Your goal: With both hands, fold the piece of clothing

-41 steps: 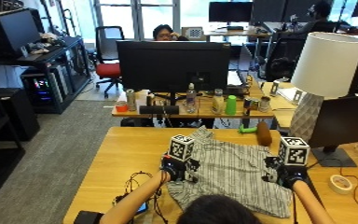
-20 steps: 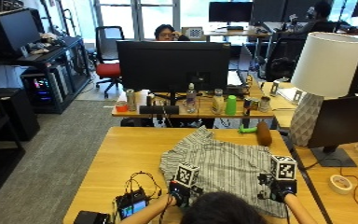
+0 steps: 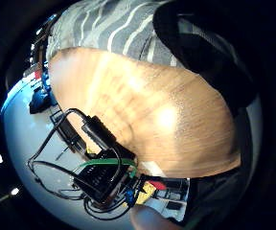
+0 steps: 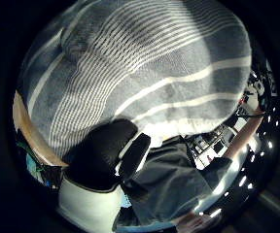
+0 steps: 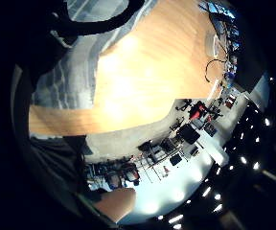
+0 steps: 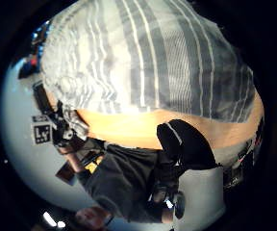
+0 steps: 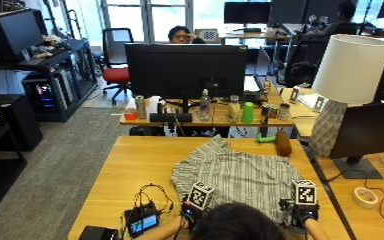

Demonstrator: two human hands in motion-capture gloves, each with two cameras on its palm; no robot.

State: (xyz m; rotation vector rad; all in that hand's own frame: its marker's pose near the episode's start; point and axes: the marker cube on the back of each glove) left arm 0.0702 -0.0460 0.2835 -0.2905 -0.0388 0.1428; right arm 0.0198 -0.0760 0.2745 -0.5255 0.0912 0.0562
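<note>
The striped shirt (image 7: pixel 235 175) lies spread on the table (image 7: pixel 132 165). Both hands sit at its near hem (apparently to lift it); their grip cannot be told.

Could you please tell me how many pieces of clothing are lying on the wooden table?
1: a grey striped shirt, spread across the middle of the table toward its near edge. The person's head hides part of that edge.
</note>
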